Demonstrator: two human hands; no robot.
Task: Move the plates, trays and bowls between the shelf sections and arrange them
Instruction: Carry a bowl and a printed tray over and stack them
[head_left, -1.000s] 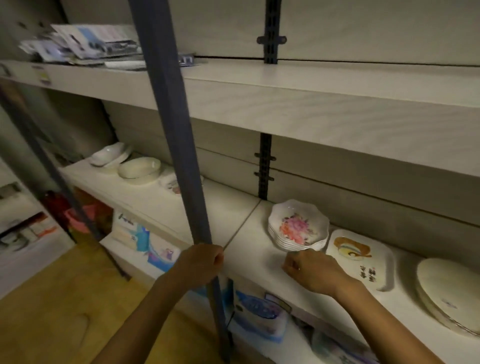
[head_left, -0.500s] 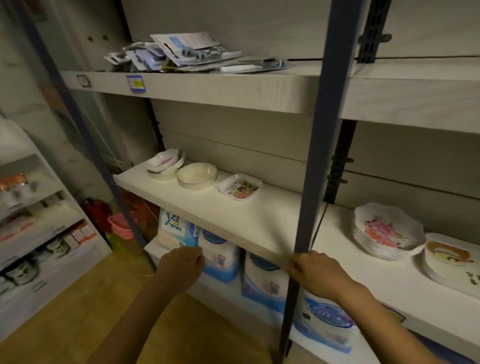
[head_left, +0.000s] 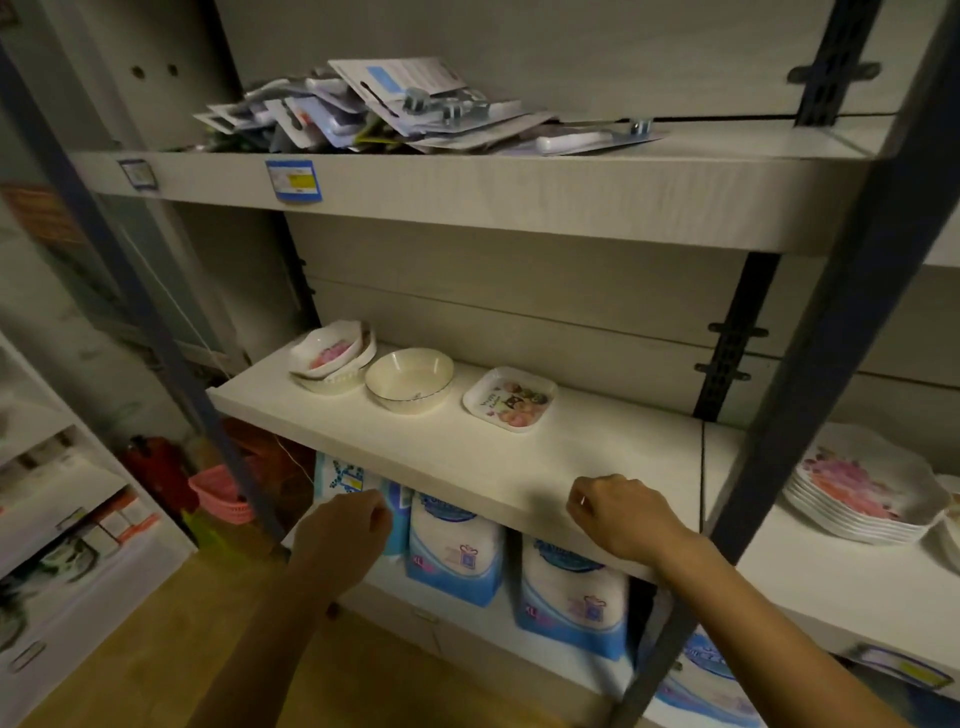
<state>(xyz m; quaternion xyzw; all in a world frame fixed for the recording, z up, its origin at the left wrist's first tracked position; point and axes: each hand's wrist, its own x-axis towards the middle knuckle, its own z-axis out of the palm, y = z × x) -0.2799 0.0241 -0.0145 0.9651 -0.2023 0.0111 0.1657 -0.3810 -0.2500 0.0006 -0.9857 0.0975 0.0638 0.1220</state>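
On the left section of the middle shelf (head_left: 467, 462) stand a stack of small floral dishes (head_left: 332, 356), a cream bowl (head_left: 409, 379) and a small square tray with a cartoon print (head_left: 510, 399). A stack of scalloped floral plates (head_left: 862, 486) sits on the right section, past the dark upright post (head_left: 810, 395). My left hand (head_left: 345, 535) hangs loosely curled below the shelf's front edge, holding nothing. My right hand (head_left: 621, 517) is curled over the shelf's front edge, also without anything in it.
The top shelf carries a heap of carded packaged goods (head_left: 405, 106). Blue and white soft packs (head_left: 457, 551) fill the shelf below. A pink basket (head_left: 221, 493) and red items sit on the floor at left. Another shelf unit (head_left: 62, 525) stands far left.
The view has swung left from the right shelf section to the left one. Both hands have moved left along the shelf's front edge, away from the floral plates.
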